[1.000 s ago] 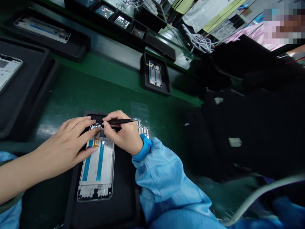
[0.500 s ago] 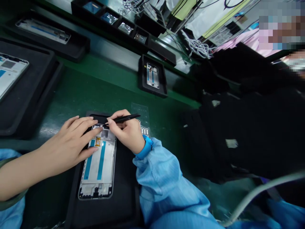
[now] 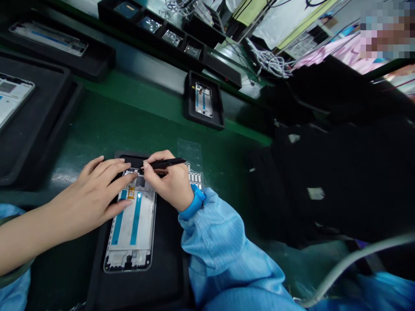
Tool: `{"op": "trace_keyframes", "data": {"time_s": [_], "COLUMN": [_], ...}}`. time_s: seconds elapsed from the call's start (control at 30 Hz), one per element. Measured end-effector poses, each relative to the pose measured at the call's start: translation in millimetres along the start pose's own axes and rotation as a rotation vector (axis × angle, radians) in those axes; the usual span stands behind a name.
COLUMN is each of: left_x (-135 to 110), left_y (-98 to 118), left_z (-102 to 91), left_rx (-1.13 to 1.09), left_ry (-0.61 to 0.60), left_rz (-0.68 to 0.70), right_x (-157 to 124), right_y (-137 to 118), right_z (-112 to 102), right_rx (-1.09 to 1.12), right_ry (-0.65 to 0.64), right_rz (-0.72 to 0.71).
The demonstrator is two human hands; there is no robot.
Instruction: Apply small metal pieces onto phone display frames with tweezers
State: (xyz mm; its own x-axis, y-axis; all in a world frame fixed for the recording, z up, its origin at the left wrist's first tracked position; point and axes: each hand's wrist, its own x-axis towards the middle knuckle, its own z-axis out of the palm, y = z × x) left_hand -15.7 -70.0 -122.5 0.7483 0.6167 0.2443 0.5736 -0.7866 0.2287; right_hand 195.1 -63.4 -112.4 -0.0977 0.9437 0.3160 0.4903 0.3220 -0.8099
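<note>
Right grip (image 3: 171,185) clamped on slim black tweezers (image 3: 164,163) at a silver phone frame (image 3: 132,229)'s far end; open left grip (image 3: 94,194) pins it steady.

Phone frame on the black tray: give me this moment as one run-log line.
left grip: on phone frame | right grip: black tweezers over frame

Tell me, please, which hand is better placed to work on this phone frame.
Probably the right hand: it holds black tweezers at the top of the phone frame, while the left hand rests on it.
</note>
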Motion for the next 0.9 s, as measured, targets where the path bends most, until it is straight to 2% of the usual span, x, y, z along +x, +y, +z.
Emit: {"op": "trace_keyframes", "data": {"time_s": [0.43, 0.5, 0.57, 0.63, 0.67, 0.7, 0.77, 0.83, 0.9], "left_x": [1, 1, 0, -1, -1, -1, -2, -2, -3], "left_y": [0, 0, -1, -2, -2, -3, -3, -3, -4], "left_z": [1.7, 2.4, 2.6, 2.8, 3.1, 3.6, 5.8, 9.2, 12.8], "left_rx": [0.028, 0.034, 0.038, 0.047, 0.055, 0.065, 0.084, 0.097, 0.103], "left_ry": [0.0, -0.005, -0.004, 0.005, 0.01, 0.016, 0.028, 0.04, 0.044], "left_rz": [-0.011, -0.018, -0.024, -0.018, -0.012, -0.006, 0.001, -0.001, -0.006], "right_x": [4, 4, 7, 11, 14, 16, 20, 22, 24], "right_y": [5, 8, 11, 14, 16, 17, 20, 22, 22], "right_z": [1, -1, -7, -19, -25, -30, -37, -38, -34], "right_rx": [0.094, 0.126, 0.132, 0.003, -0.119, -0.257, -0.515, -0.707, -0.814], "right_ry": [-0.088, -0.046, 0.053, 0.129, 0.117, 0.059, -0.146, -0.373, -0.502], "right_rz": [-0.039, -0.001, 0.03, -0.029, -0.085, -0.141, -0.189, -0.152, -0.122]}}
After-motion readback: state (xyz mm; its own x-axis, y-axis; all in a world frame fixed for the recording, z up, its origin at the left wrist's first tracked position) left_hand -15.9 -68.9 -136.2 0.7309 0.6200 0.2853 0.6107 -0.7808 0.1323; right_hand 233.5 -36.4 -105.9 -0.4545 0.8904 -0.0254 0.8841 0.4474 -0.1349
